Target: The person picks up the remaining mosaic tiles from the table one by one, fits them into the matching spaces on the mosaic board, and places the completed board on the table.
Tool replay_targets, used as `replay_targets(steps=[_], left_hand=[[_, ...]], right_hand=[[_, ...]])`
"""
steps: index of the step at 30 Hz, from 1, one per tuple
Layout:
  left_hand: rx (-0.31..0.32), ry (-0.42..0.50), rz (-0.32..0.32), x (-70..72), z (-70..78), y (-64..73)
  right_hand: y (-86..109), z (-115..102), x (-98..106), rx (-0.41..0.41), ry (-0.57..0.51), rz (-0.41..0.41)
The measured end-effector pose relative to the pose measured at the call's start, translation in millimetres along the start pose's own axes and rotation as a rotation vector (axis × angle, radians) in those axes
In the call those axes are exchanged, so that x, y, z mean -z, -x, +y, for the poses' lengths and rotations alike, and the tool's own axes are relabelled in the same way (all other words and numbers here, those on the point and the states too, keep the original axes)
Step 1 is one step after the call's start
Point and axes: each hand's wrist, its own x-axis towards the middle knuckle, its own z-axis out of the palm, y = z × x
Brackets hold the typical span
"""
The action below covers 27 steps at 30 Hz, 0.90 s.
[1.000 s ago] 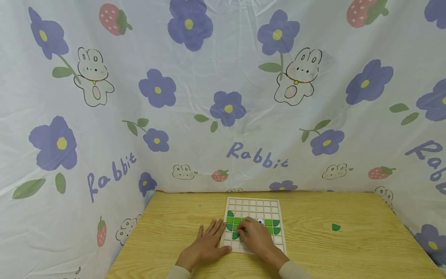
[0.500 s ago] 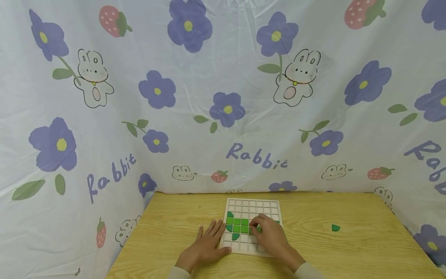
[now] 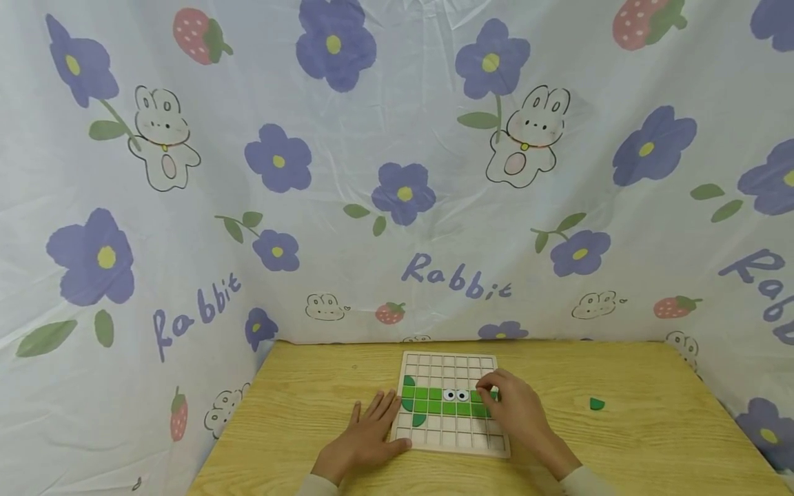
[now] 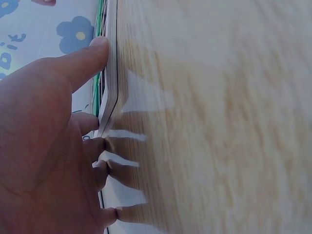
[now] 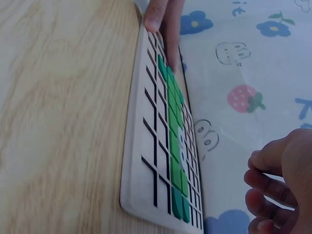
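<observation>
A pale wooden grid board (image 3: 443, 439) lies flat on the table, partly filled with bright green square tiles (image 3: 442, 408). Two white eye tiles (image 3: 455, 395) sit in its middle row, and dark green rounded tiles (image 3: 419, 419) are set toward its left side. My left hand (image 3: 369, 432) rests at the board's left edge, fingers extended and thumb at the near corner; the left wrist view shows the thumb (image 4: 90, 56) against the board's side. Over the board's right edge hovers my right hand (image 3: 517, 405), fingers loosely bent, with no tile visible between them in the right wrist view.
One loose dark green rounded tile (image 3: 597, 404) lies on the wooden table (image 3: 657, 441), to the right of the board. Behind the table hangs a white curtain (image 3: 347, 234) printed with flowers, rabbits and strawberries; it also runs along both sides.
My right hand has moved rightward across the board, from the left-middle tiles to the right edge, uncovering the eye tiles and middle green squares. My left hand stays in place.
</observation>
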Motion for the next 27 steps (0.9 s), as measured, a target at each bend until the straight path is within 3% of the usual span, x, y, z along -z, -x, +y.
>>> replay_targets(steps=[10, 27], left_hand=[[-0.018, 0.012, 0.004, -4.5, -8.7, -3.0], [0.007, -0.036, 0.009, -1.4, -1.4, -2.2]], right_hand=[[4.2, 28, 31, -0.033, 0.048, 0.046], [21.0, 70, 79, -0.093, 0.096, 0.073]])
